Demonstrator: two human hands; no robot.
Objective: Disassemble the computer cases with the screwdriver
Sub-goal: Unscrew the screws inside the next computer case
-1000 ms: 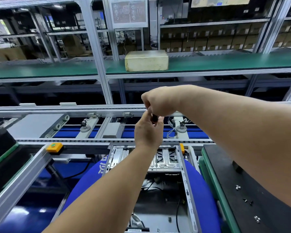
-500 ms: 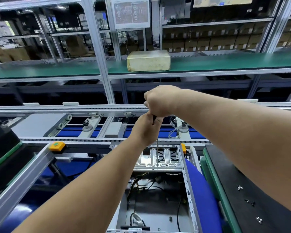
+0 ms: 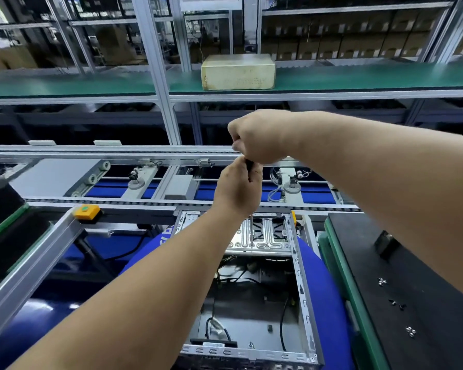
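- Computer case point(image 3: 302, 284): lies open-topped on a blue mat point(image 3: 324, 297), low and centre in the view, between an aluminium rail point(image 3: 32, 265) on the left and a black-topped table point(image 3: 422, 289) with a green edge on the right.
- Case edges: the right wall runs close along the table's green edge, with only a strip of blue mat between them; the far end sits just short of the conveyor frame point(image 3: 145, 202).
- Inside the case: a ribbed metal drive cage point(image 3: 267, 237) fills the far end; loose black cables lie on the floor nearer the camera.
- Screwdriver point(image 3: 251, 198): held upright above the drive cage, thin shaft pointing down to the cage; whether the tip touches cannot be told.
- Right hand point(image 3: 259, 137): fingers curled in a fist round the top of the handle.
- Left hand point(image 3: 238, 190): directly beneath, fingers wrapped round the lower handle; the two hands touch.
- Table at right: small groups of loose screws point(image 3: 410, 331) lie well apart from the case.
- Beyond: a green shelf point(image 3: 358, 76) carries a yellowed box point(image 3: 238, 72).
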